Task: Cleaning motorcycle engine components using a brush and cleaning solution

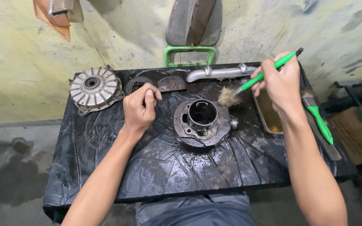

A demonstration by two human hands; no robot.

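Two bare forearms are seen from above. No sleeves, gloves, watch or rings are seen on either arm. The left hand (140, 109) and the right hand (279, 81) are uncovered to the fingertips, and short, unpainted nails are shown. At the lower edge of the view, a grey-blue garment (193, 211) is worn over the lap.

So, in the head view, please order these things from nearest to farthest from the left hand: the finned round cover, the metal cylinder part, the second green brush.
From the left hand:
1. Metal cylinder part, just to its right, at the table's middle.
2. Finned round cover, at the far left corner; not much farther than the cylinder part.
3. Second green brush, at the right edge, beyond the right hand.
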